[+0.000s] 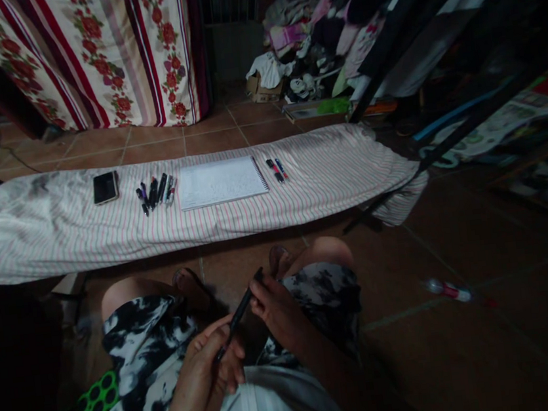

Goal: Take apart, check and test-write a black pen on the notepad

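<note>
Striped-cloth tabletop (330, 176) bears a spiral notebook (222, 182) and loose pens (153, 193). Black pen (240, 309) is held aloft, short of the tabletop's front edge: left hand (210, 361) closed on its near end, right hand (280, 311) pinching the far end. Judged light, stiff and rather slick; mid-barrel looks the steadiest place to grip

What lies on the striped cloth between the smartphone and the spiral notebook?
A loose cluster of pens lies between the smartphone and the spiral notebook, as the head view shows.
</note>
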`<state>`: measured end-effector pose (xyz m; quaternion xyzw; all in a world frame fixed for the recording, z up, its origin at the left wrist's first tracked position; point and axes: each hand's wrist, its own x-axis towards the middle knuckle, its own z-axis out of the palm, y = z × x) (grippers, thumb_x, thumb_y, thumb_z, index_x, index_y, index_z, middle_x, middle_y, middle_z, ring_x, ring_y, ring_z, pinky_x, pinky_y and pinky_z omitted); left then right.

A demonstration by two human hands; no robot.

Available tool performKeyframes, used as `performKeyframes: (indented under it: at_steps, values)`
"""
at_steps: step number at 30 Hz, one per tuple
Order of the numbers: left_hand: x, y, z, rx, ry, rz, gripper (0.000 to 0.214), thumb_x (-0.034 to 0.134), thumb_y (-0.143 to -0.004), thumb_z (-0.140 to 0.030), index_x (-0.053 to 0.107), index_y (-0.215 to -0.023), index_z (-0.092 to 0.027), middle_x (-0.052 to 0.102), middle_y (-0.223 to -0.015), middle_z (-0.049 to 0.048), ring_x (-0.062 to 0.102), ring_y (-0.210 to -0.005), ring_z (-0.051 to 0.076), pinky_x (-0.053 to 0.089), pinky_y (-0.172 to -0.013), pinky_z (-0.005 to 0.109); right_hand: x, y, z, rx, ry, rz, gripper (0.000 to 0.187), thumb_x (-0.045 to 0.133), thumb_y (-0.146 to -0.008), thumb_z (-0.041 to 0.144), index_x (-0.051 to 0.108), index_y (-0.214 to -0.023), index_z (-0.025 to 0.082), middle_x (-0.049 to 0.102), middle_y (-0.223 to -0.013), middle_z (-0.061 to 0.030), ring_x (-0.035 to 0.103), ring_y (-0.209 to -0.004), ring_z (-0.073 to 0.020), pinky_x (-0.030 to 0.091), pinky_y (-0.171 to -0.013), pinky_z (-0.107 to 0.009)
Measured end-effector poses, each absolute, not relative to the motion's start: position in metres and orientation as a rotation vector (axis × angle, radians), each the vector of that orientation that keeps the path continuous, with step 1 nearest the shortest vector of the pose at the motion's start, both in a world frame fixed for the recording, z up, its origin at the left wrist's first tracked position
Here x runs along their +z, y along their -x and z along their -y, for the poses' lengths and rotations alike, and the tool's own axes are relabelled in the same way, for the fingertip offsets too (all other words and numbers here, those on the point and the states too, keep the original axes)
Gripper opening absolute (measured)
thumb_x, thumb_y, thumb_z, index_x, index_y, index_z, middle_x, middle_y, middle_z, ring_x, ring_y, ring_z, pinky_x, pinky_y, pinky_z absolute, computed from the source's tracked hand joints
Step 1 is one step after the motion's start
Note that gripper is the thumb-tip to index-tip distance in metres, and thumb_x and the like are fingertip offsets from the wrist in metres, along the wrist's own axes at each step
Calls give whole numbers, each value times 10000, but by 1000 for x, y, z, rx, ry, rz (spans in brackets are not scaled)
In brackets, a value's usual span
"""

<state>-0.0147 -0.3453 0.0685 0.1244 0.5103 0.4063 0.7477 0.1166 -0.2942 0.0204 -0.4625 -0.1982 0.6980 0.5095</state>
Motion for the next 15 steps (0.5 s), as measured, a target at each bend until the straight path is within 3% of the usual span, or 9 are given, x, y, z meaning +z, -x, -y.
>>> performKeyframes:
  at_steps: [5,10,15]
  values:
    - [66,13,337,901,-215,-1106,397,740,-628,-324,673,-960,-116,595,-547,-4,515,-373,75,350,-329,141,28,-116,292,1722,1046,461,381,692,-613,541,619,-790,213,579,-752,-30,506,-660,-132,365,-557,-245]
    - [66,11,321,940,-208,-1099,299,702,-671,-236,665,-936,-104,621,-615,23,549,-437,86,367,-350,137,30,-114,286,1700,1100,667,351,651,-696,490,652,-829,166,628,-799,-47,566,-765,-152,419,-685,-269]
    - [68,3,297,917,-258,-1066,228,616,-763,-197,652,-962,-92,649,-666,60,607,-504,116,431,-392,156,30,-109,263,1671,1180,638,370,655,-689,485,637,-894,177,643,-823,-49,555,-632,-121,435,-569,-248]
